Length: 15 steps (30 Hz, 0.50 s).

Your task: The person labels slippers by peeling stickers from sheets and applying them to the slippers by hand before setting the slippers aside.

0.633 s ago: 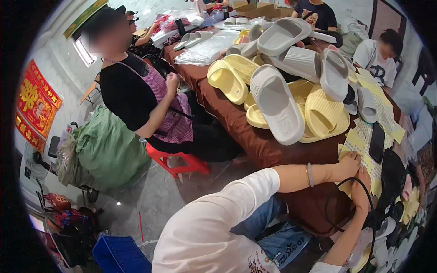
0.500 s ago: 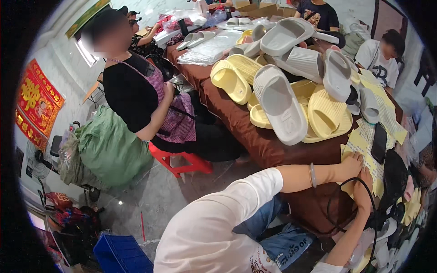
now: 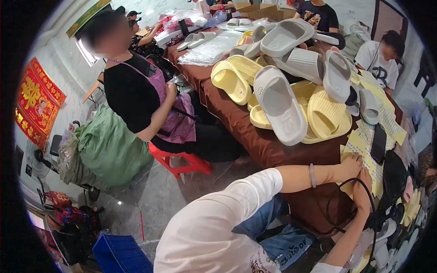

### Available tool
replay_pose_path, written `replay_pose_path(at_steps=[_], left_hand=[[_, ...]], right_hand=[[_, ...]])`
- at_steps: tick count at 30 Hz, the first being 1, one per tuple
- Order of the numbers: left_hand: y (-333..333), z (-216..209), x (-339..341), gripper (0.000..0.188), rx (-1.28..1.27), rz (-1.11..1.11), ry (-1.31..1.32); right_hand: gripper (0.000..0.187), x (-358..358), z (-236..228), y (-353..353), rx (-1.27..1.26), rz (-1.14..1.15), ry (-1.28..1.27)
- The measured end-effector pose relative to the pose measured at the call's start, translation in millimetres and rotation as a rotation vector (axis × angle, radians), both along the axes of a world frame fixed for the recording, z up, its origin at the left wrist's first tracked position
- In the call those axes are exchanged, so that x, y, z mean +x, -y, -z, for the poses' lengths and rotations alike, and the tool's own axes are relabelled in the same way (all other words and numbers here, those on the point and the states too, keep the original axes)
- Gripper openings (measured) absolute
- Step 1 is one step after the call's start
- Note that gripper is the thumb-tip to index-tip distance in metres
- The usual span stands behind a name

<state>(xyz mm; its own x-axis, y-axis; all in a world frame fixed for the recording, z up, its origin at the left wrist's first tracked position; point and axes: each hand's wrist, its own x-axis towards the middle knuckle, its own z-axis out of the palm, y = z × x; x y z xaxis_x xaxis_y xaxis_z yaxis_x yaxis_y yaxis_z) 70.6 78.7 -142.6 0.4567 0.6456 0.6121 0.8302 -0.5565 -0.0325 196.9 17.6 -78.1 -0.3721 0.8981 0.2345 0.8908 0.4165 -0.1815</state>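
Note:
My left hand point(image 3: 349, 166), with a pale bangle point(image 3: 312, 175) on its wrist, reaches across to the yellow label sheets point(image 3: 359, 144) at the table's right side. Just below it, my right hand point(image 3: 362, 185) meets it at the sheets. The fingers of both hands are bent and closed at the paper; anything smaller between them is hidden. A dark phone point(image 3: 378, 144) lies on the sheets beyond my fingers. Close to my right forearm loops a black cable point(image 3: 328, 209). Grey slippers point(image 3: 280, 107) and yellow slippers point(image 3: 325, 111) are heaped farther up the table.
A brown cloth covers the table point(image 3: 232, 113). Across its corner, a person in a checked apron sits on a red stool point(image 3: 180, 161). Green sacks point(image 3: 111, 145) and a blue crate point(image 3: 120, 255) stand on the left floor. More slippers point(image 3: 412, 207) lie at the lower right.
My hands have barely shifted and stay at the label sheets. The person in the apron has moved their head slightly. The slipper heap looks the same.

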Motion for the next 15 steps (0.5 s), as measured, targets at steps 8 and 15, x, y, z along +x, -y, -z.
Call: replay_pose_path(at_steps=[8, 15], left_hand=[[1, -1, 8, 0.042, -0.050, 0.025, -0.024], [-2, 0, 5, 0.040, -0.107, -0.054, -0.031]], right_hand=[[0.050, 6, 2, -1, -0.025, 0.040, 0.013], [0.050, -3, -3, 0, -0.037, 0.008, 0.021]])
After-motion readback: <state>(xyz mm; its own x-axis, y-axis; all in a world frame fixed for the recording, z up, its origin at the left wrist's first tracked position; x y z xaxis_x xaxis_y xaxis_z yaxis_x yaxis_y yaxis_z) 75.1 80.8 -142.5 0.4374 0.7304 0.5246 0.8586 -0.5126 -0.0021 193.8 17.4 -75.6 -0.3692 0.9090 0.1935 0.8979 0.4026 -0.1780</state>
